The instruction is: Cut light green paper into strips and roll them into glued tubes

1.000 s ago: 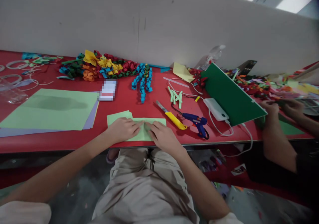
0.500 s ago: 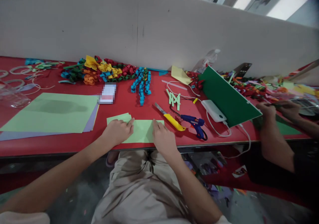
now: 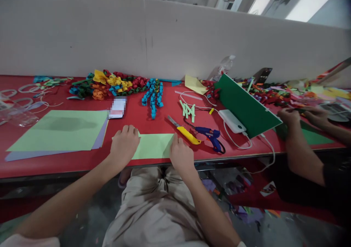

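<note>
A light green paper piece [image 3: 155, 145] lies at the table's front edge, in front of my lap. My left hand [image 3: 125, 142] rests over its left end, fingers bent and close together; what is under them is hidden. My right hand [image 3: 181, 152] is at its right end, the fingers pressed together on the paper's edge. A yellow utility knife [image 3: 188, 135] with its blade out lies just beyond my right hand, beside a blue glue gun [image 3: 210, 135]. Several light green strips [image 3: 188, 110] lie behind the knife.
Large green sheets [image 3: 63, 130] over purple paper lie left, near a phone [image 3: 117, 107]. Colourful paper chains [image 3: 115, 85] line the divider [image 3: 95, 38]. A green board [image 3: 246, 106] leans by a white power bank [image 3: 231, 121]. Another person's hands [image 3: 290, 118] work at right.
My left hand has drawn back slightly left and now covers the smaller green piece seen before at the left end. My right hand has barely moved. The view has shifted a little.
</note>
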